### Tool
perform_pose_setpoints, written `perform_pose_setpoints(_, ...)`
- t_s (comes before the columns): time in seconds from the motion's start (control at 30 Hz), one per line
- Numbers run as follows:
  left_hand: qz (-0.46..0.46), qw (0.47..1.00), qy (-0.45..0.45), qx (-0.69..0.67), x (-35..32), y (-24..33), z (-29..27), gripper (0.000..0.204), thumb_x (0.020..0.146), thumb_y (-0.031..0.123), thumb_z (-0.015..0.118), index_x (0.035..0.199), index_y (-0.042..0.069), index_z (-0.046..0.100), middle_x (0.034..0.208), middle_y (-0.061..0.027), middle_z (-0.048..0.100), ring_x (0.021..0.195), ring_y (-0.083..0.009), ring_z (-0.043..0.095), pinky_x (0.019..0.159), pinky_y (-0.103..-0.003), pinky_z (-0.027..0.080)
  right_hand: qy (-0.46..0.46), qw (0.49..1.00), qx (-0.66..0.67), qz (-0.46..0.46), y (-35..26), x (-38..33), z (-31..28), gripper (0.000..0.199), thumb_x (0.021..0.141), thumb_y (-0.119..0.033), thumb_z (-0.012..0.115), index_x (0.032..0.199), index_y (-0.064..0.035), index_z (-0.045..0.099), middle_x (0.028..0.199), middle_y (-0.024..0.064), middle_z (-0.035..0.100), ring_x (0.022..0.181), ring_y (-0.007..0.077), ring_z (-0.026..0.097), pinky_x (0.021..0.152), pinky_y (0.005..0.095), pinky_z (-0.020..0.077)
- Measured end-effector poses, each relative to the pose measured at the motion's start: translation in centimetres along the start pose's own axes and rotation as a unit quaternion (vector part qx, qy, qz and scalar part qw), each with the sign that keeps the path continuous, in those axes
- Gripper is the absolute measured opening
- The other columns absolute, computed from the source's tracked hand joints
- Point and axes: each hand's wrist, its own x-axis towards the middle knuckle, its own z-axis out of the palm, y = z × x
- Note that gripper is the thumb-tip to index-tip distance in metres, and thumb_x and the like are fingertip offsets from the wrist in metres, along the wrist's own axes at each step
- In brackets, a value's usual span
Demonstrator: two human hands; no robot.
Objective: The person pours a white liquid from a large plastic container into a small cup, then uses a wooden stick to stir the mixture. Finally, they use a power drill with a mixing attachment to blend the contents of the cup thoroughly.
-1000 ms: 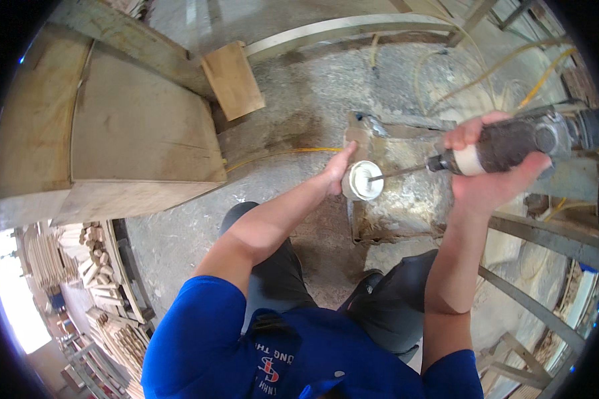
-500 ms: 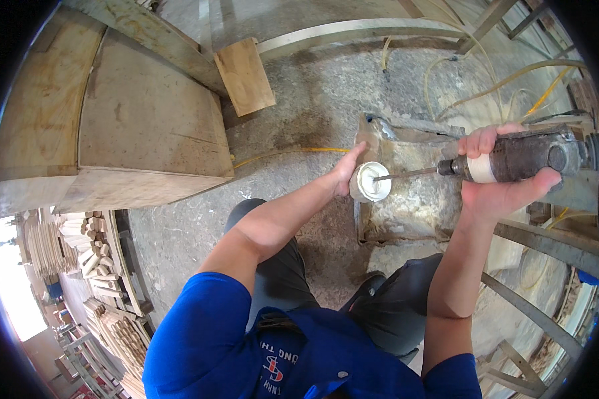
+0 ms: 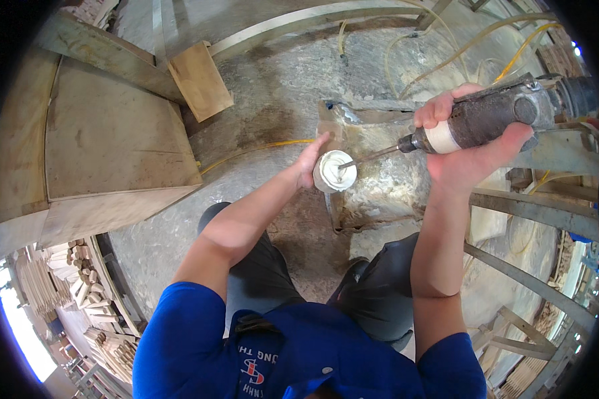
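A dark power drill (image 3: pixel 489 116) with a pale band lies in my right hand (image 3: pixel 476 156), whose fingers wrap round its body. From its chuck a thin metal mixing rod (image 3: pixel 377 155) runs leftward into a small white tub (image 3: pixel 327 181). Thick white paste (image 3: pixel 335 166) swirls inside the tub around the rod's end, which the paste hides. My left hand (image 3: pixel 309 161) grips the tub from its left side; most of its fingers are behind the tub. Beneath both hands is a worn, paste-smeared surface (image 3: pixel 379 196) with raised edges.
A large plywood box (image 3: pixel 113 133) stands on the left, with a wooden board (image 3: pixel 201 81) by its far corner. Yellow hoses (image 3: pixel 526 50) curl at the far right. Metal frame bars (image 3: pixel 539 206) cross the right side. Stacked wood pieces (image 3: pixel 90 292) lie at lower left.
The whole view has shifted, so the tub, drill and both hands now appear further left. Both grips persist, and the rod stays in the paste, slanting more steeply.
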Motion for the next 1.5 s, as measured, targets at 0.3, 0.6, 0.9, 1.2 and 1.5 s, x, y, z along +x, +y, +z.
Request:
perform_pose_setpoints(0.3, 0.017, 0.999, 0.045, 0.003, -0.1, 0.2, 1.0, 0.059, 0.087, 0.054, 0.036, 0.114, 0.004, 0.05, 0.108, -0.0144, 0.059, 0.096, -0.0273, 0.059, 0.087, -0.042, 0.046, -0.005, 0.999, -0.042, 0.031, -0.1, 0.0, -1.0, 0.079, 0.07, -0.082, 0.031, 0.087, -0.0071, 0.053, 0.063, 0.0084, 0.047, 0.056, 0.0224, 0.045, 0.056, 0.0365, 0.0383)
perform_pose_setpoints(0.6, 0.017, 0.999, 0.042, 0.023, -0.2, 0.1, 1.3, 0.061, 0.088, 0.055, 0.03, 0.114, 0.003, 0.05, 0.11, -0.0147, 0.058, 0.098, -0.0274, 0.058, 0.088, -0.043, 0.045, 0.001, 0.999, -0.022, 0.03, -0.1, 0.0, -1.2, 0.079, 0.071, -0.081, 0.03, 0.086, -0.007, 0.054, 0.063, 0.0084, 0.047, 0.057, 0.0223, 0.045, 0.055, 0.0363, 0.0386)
perform_pose_setpoints(0.9, 0.001, 0.999, 0.043, 0.013, 0.1, 0.1, 1.0, 0.064, 0.089, 0.058, 0.027, 0.119, 0.005, 0.046, 0.112, -0.0162, 0.056, 0.102, -0.0281, 0.056, 0.09, -0.045, 0.042, -0.009, 1.0, 0.002, -0.008, 0.1, 0.1, -0.8, 0.076, 0.078, -0.075, 0.027, 0.083, -0.0035, 0.051, 0.059, 0.0091, 0.051, 0.05, 0.0204, 0.051, 0.048, 0.0311, 0.0414)
perform_pose_setpoints(1.2, 0.02, 0.999, 0.048, 0.015, 0.0, 0.1, 0.8, 0.062, 0.09, 0.056, 0.025, 0.12, 0.005, 0.045, 0.116, -0.0159, 0.054, 0.105, -0.028, 0.054, 0.091, -0.045, 0.042, -0.011, 1.0, -0.001, -0.002, 0.3, 0.2, -0.8, 0.075, 0.078, -0.074, 0.027, 0.083, -0.0031, 0.052, 0.059, 0.0093, 0.051, 0.05, 0.0201, 0.051, 0.048, 0.0309, 0.0417)
perform_pose_setpoints(1.5, 0.004, 0.999, 0.046, 0.014, 0.1, 0.1, 0.6, 0.061, 0.091, 0.054, 0.024, 0.121, 0.005, 0.045, 0.117, -0.0168, 0.054, 0.105, -0.029, 0.054, 0.092, -0.045, 0.041, -0.012, 1.0, -0.01, -0.009, 0.4, 0.2, -0.9, 0.076, 0.078, -0.074, 0.028, 0.082, -0.0023, 0.051, 0.058, 0.0093, 0.051, 0.05, 0.0203, 0.051, 0.048, 0.031, 0.0416)
